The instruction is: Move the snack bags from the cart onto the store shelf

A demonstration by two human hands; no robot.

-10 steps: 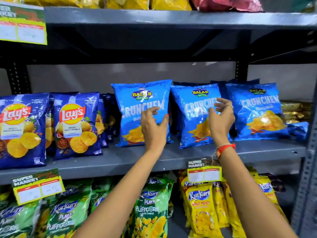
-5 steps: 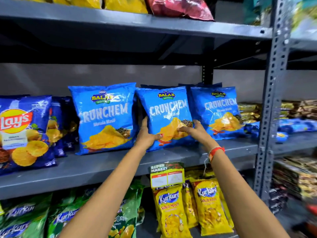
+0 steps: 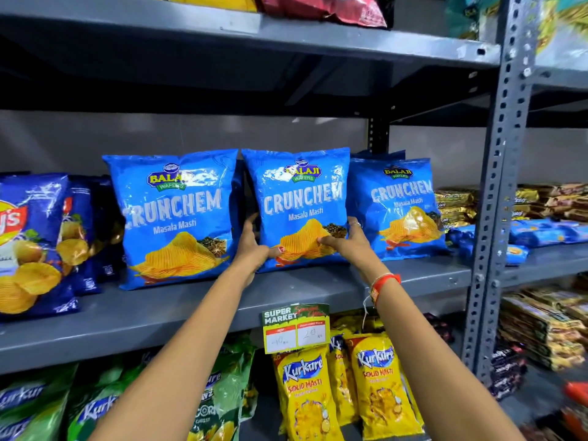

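blue glossy plastic Crunchem snack bag [image 3: 302, 198]: shiny, crinkled | grey metal store shelf [image 3: 191, 310]: smooth, matt paint | price tag [image 3: 294, 327]: paper

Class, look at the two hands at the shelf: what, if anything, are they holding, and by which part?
The middle Crunchem bag, gripped low on both side edges: left hand on its left edge, right hand on its right, thumbs across the front.

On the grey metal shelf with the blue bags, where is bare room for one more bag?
The grey metal shelf is bare along its front lip, before the three blue Crunchem bags, and in a narrow gap beside the dark blue Lay's bags. Crowded: the bags touch, both hands grip the middle Crunchem bag.
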